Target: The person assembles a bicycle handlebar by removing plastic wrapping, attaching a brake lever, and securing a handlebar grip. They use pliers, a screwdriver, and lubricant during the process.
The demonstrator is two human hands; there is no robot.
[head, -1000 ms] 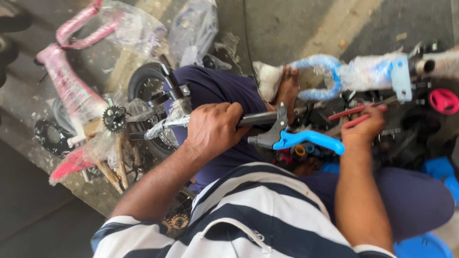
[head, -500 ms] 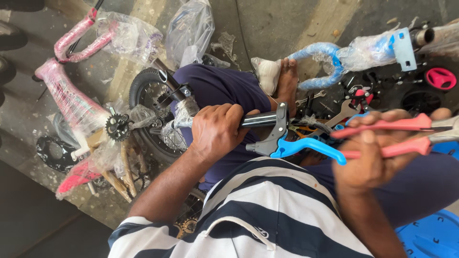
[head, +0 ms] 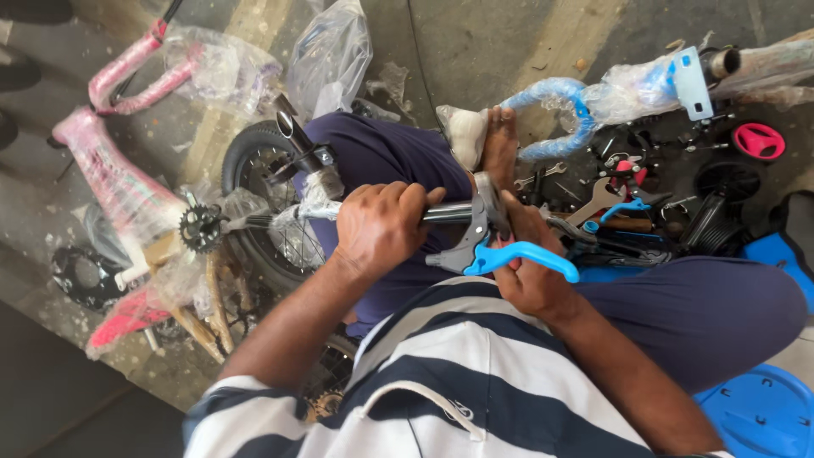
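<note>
The left hand (head: 381, 225) is wrapped around the black handlebar bar (head: 445, 212), its grip pressed together fully on the tube, thumb and fingers overlapping. The bar runs horizontally across the lap of the seated person, from 9 o'clock to 3 o'clock.

The right hand (head: 526, 263) sits at 3 o'clock of the left hand, just beside it. Its grip is pinched on the grey brake-lever clamp (head: 475, 233), fingers curled over the clamp body where it sits on the bar. The blue brake lever (head: 526, 254) projects from the clamp toward 4 o'clock and lies against the right palm.

At 9 o'clock of the left hand, the bar enters a plastic-wrapped stem (head: 318, 199) in front of 1 black spoked wheel (head: 263, 216). A black chainring (head: 201, 227) lies further toward 9 o'clock, touching a pink bicycle frame (head: 114, 182) in clear wrap on the floor (head: 475, 42).

At 1 o'clock, a blue wrapped frame part (head: 577, 106) lies beyond the bare foot (head: 498, 144). Loose metal parts (head: 610, 191) are spread at 3 o'clock, near 1 pink small wheel (head: 757, 140). A blue plastic disc (head: 759, 411) lies at 5 o'clock.
</note>
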